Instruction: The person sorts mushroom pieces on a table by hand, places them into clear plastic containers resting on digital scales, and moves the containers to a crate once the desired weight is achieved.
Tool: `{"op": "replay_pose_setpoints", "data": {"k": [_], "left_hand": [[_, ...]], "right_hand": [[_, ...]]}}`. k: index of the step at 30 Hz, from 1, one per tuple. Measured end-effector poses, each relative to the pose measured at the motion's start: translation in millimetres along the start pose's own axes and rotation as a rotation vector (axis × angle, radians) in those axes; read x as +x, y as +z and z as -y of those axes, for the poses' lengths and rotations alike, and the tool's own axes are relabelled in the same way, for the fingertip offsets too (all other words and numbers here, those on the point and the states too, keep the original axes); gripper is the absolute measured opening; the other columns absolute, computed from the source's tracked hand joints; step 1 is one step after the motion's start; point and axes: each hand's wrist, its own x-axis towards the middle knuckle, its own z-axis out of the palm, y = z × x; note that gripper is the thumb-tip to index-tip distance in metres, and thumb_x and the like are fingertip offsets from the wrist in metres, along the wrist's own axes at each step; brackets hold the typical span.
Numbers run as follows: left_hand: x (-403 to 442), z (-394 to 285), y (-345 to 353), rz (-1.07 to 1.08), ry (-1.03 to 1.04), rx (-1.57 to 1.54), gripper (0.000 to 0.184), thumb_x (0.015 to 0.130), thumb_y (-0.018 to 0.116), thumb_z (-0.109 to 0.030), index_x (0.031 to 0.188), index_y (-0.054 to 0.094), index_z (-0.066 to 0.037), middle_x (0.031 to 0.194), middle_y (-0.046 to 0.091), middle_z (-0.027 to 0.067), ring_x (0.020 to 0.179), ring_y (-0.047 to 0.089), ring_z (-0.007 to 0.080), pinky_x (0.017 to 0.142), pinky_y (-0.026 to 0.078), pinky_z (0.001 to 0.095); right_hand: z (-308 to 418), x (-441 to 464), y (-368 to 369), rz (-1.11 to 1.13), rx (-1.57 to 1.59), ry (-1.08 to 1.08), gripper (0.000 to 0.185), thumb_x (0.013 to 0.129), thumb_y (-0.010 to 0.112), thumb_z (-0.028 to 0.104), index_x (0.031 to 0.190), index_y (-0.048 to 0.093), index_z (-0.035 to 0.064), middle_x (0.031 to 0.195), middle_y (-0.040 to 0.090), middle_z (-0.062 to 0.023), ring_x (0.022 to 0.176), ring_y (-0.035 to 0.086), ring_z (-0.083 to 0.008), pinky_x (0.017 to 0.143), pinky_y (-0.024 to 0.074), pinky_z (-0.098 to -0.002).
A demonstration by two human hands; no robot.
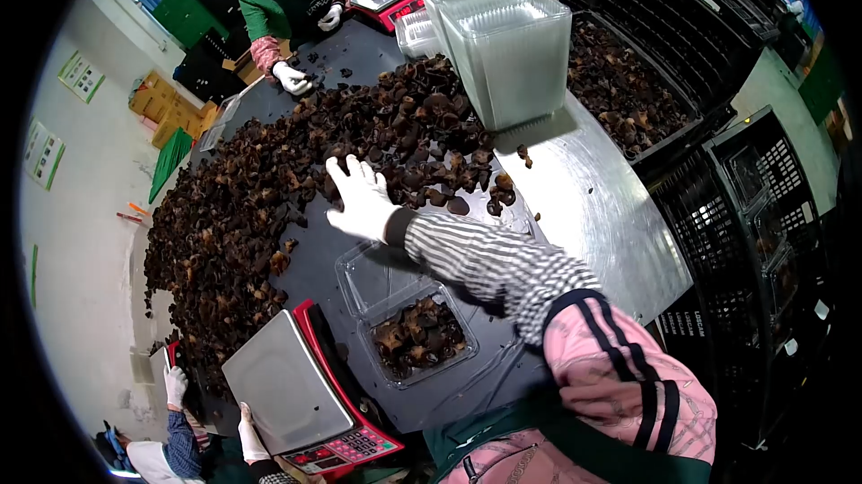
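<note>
My right hand [364, 201], in a white glove, reaches over the near edge of a wide heap of dark wood ear mushrooms [242, 188]. Its fingers are spread and hold nothing. Below it, a clear plastic clamshell box [366, 327] stands with its lid folded back and mushrooms [418, 338] inside. To the left of the box is a red digital scale [289, 381] with a bare grey plate. My left hand [251, 435], also gloved, is at the scale's left edge with its visible fingers stretched out; part of it is hidden.
Tall stacked clear boxes [507, 62] stand at the table's right. Beyond are black crates [664, 17], one holding mushrooms. A co-worker [292, 4] works across the table near another scale [395, 8]. Another person's gloved hand [176, 385] shows at lower left.
</note>
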Motion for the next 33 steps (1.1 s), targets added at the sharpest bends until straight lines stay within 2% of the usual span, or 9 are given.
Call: {"op": "replay_pose_setpoints", "data": {"k": [5, 7, 10, 13, 17, 21, 26, 30, 33], "left_hand": [[7, 2, -11, 0.075, 0.047, 0.083, 0.066, 0.101, 0.057, -0.053, 0.140, 0.055, 0.001, 0.132, 0.064, 0.0116, 0.116, 0.062, 0.0253, 0.102, 0.050, 0.0374], [21, 7, -28, 0.076, 0.061, 0.104, 0.065, 0.101, 0.057, -0.052, 0.141, 0.054, 0.000, 0.134, 0.064, 0.0114, 0.117, 0.062, 0.0253, 0.102, 0.049, 0.0368], [11, 4, -13, 0.006, 0.058, 0.085, 0.065, 0.101, 0.057, -0.054, 0.133, 0.060, 0.003, 0.124, 0.068, 0.0105, 0.108, 0.065, 0.0216, 0.096, 0.052, 0.0343], [14, 8, -19, 0.000, 0.039, 0.074, 0.064, 0.101, 0.058, -0.053, 0.133, 0.060, 0.003, 0.124, 0.068, 0.0095, 0.107, 0.065, 0.0214, 0.095, 0.052, 0.0344], [9, 4, -11, -0.019, 0.067, 0.095, 0.064, 0.101, 0.058, -0.053, 0.133, 0.060, 0.002, 0.123, 0.068, 0.0091, 0.106, 0.065, 0.0212, 0.094, 0.053, 0.0348], [8, 1, -12, -0.003, 0.059, 0.138, 0.066, 0.101, 0.057, -0.053, 0.140, 0.055, 0.001, 0.132, 0.064, 0.0091, 0.116, 0.062, 0.0223, 0.102, 0.049, 0.0350], [5, 0, -10, 0.030, 0.050, 0.130, 0.065, 0.102, 0.056, -0.052, 0.140, 0.055, 0.001, 0.133, 0.064, 0.0103, 0.117, 0.062, 0.0237, 0.103, 0.049, 0.0359], [8, 4, -6, -0.056, 0.070, 0.062, 0.059, 0.103, 0.056, -0.048, 0.132, 0.060, 0.002, 0.123, 0.068, 0.0110, 0.105, 0.066, 0.0235, 0.093, 0.053, 0.0370], [2, -1, 1, -0.059, 0.076, 0.089, 0.059, 0.103, 0.057, -0.048, 0.132, 0.060, 0.002, 0.123, 0.068, 0.0104, 0.106, 0.066, 0.0224, 0.093, 0.053, 0.0362]], "right_hand": [[-69, -101, -67, -0.201, -0.301, -0.314, 0.097, 0.085, 0.071, 0.052, 0.157, 0.026, 0.0043, 0.160, 0.022, -0.0326, 0.147, 0.022, -0.0524, 0.115, 0.0150, -0.0661], [-95, -146, -120, -0.168, -0.402, -0.019, 0.103, 0.080, 0.074, 0.058, 0.157, 0.031, 0.0047, 0.160, 0.026, -0.0305, 0.150, 0.022, -0.0453, 0.120, 0.0143, -0.0602], [-141, -173, -147, -0.090, -0.655, 0.295, 0.116, 0.080, 0.075, 0.057, 0.160, 0.014, 0.0008, 0.159, 0.026, -0.0282, 0.151, 0.021, -0.0441, 0.123, 0.0138, -0.0528], [-180, -158, -146, -0.102, -0.580, 0.181, 0.109, 0.083, 0.073, 0.054, 0.159, 0.018, -0.0011, 0.157, 0.030, -0.0316, 0.148, 0.026, -0.0465, 0.122, 0.0196, -0.0522], [-131, -102, -121, 0.008, -0.485, 0.133, 0.093, 0.093, 0.065, 0.051, 0.158, 0.024, -0.0005, 0.158, 0.029, -0.0339, 0.147, 0.032, -0.0467, 0.122, 0.0264, -0.0509], [-140, -25, -49, -0.367, -0.518, 0.004, 0.091, 0.091, 0.068, 0.051, 0.153, 0.030, -0.0042, 0.151, 0.036, -0.0328, 0.141, 0.036, -0.0474, 0.117, 0.0309, -0.0527], [-90, 41, -2, -0.276, -0.324, 0.139, 0.095, 0.096, 0.056, 0.057, 0.158, 0.017, -0.0033, 0.161, 0.022, -0.0331, 0.149, 0.024, -0.0505, 0.119, 0.0265, -0.0590], [-33, 40, 16, 0.010, -0.024, -0.038, 0.084, 0.100, 0.052, 0.050, 0.159, 0.018, 0.0003, 0.165, 0.014, -0.0309, 0.152, 0.018, -0.0476, 0.123, 0.0191, -0.0573], [-11, -3, 11, -0.008, -0.024, -0.331, 0.060, 0.100, 0.054, 0.036, 0.147, 0.041, 0.0013, 0.153, 0.037, -0.0269, 0.144, 0.035, -0.0431, 0.117, 0.0292, -0.0554]]}}
